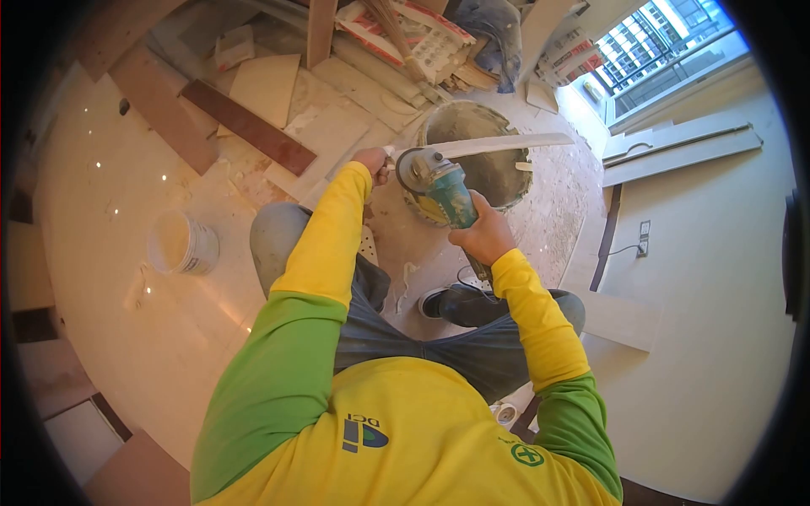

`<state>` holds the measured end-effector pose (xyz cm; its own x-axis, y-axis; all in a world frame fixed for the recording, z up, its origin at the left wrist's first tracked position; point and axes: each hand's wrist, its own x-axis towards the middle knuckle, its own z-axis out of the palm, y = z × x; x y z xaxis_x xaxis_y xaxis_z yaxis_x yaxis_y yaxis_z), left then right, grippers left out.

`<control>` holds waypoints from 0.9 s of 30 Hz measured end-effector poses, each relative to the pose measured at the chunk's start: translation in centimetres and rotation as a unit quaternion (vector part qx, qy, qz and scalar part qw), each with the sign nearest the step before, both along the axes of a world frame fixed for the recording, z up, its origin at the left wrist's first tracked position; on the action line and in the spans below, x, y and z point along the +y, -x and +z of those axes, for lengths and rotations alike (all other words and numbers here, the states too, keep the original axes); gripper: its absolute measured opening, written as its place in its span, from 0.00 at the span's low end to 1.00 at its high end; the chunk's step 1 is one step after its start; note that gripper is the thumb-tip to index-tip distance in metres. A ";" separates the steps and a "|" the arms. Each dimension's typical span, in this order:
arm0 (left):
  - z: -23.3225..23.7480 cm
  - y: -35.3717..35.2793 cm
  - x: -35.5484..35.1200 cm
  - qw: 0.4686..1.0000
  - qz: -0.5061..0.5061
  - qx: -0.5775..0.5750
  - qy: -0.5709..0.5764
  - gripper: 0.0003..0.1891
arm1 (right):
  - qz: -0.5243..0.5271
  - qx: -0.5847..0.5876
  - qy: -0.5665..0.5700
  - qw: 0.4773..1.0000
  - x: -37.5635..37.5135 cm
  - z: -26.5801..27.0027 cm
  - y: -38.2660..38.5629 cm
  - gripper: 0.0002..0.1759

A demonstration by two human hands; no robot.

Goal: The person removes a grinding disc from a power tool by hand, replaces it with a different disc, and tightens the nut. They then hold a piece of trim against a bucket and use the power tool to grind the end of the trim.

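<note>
My right hand (489, 232) is wrapped round the body of a teal angle grinder (451, 196). The grinder's round disc (413, 171) lies close to my left hand and overlaps the near end of a long, narrow pale strip (506, 143). My left hand (374, 164) is closed at that end of the strip, its fingers partly hidden. From there the strip stretches right across the mouth of a large, mortar-crusted bucket (439, 126). A dark cord runs from the grinder's rear down by my shoe (460, 305).
A white pail (183, 243) stands on the floor at left. Dark red plank (249, 126) and other offcuts lie at upper left. Printed sacks (413, 38) are heaped behind the bucket. Long pale boards (683, 150) lie at right, near a wall outlet (644, 239) with a plugged-in cord.
</note>
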<state>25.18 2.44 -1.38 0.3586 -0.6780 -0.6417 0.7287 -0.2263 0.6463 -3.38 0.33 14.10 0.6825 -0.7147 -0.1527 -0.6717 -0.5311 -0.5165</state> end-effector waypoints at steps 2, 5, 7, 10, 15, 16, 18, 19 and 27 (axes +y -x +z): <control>0.1 0.0 0.1 1.000 -0.014 -0.005 -0.002 0.10 | -0.015 -0.005 0.006 1.000 0.2 0.4 -0.1 0.47; -0.6 -0.1 0.1 1.000 -0.008 -0.025 -0.008 0.11 | -0.034 -0.011 0.005 0.999 -0.1 0.9 0.1 0.46; -0.8 -0.1 -0.1 0.999 -0.023 -0.049 -0.001 0.12 | -0.039 -0.012 0.000 0.999 -0.1 1.1 0.1 0.45; -0.4 0.1 0.1 0.999 -0.023 -0.045 -0.002 0.12 | -0.029 0.002 0.018 0.999 0.6 0.9 -0.2 0.45; -0.1 0.0 0.2 1.000 -0.019 -0.025 0.003 0.12 | -0.012 -0.022 0.034 0.999 0.8 -0.2 -0.1 0.44; -0.1 -0.1 0.3 0.999 -0.022 -0.026 -0.001 0.13 | -0.014 -0.021 0.035 0.999 0.8 0.1 -0.2 0.44; -0.2 0.1 0.3 0.999 -0.022 -0.046 -0.003 0.13 | -0.047 0.007 0.015 0.999 0.6 1.2 -0.2 0.45; -0.1 0.1 0.3 0.998 -0.021 -0.066 -0.006 0.13 | -0.046 0.006 0.017 0.999 0.1 1.1 -0.1 0.45; -0.4 0.1 -0.3 1.000 -0.016 -0.024 0.004 0.14 | -0.015 -0.034 0.002 0.999 0.7 -0.6 0.0 0.43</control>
<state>25.03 2.18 -1.83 0.3662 -0.6952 -0.6185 0.6892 -0.2440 0.6823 -3.38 1.00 13.50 0.6688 -0.7361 -0.1042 -0.6515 -0.5129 -0.5590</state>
